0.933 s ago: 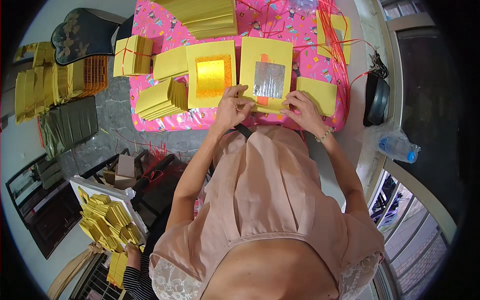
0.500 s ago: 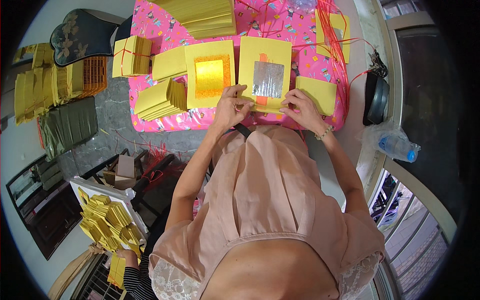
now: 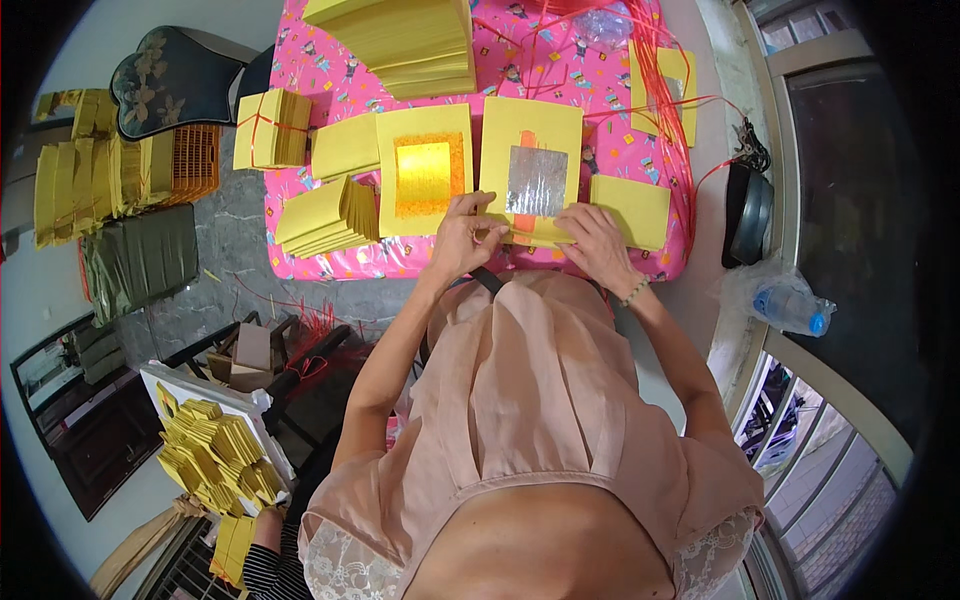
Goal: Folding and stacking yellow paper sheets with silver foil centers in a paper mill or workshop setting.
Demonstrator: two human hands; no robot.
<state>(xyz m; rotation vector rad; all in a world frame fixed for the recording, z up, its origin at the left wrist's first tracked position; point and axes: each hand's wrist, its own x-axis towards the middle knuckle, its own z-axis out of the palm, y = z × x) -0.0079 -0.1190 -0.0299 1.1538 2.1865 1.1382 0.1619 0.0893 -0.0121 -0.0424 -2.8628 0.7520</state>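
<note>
A yellow paper sheet (image 3: pixel 500 125) with a silver foil square (image 3: pixel 537 180) and an orange strip lies before me on the pink table. Its near edge is folded up in a narrow band. My left hand (image 3: pixel 466 238) pinches the left end of that fold between thumb and fingers. At the right end, my right hand (image 3: pixel 597 245) has its fingers bent together over the fold, the thumb partly hidden. Left of it lies another yellow sheet (image 3: pixel 425 123) with a gold square on orange. A plain yellow piece (image 3: pixel 640 212) lies right of my right hand.
A fanned yellow stack (image 3: pixel 325 220), a red-tied bundle (image 3: pixel 272 130) and a tall stack (image 3: pixel 420 50) stand on the pink tablecloth (image 3: pixel 300 265). Red strings (image 3: pixel 655 60) trail at the right. A bagged bottle (image 3: pixel 790 308) lies by the window. Lower left, another person's hand (image 3: pixel 268 525) is near yellow bundles.
My right hand has slid inward along the fold, its fingers now farther over the sheet. My left hand keeps its pinch. The whole table sits slightly lower in view.
</note>
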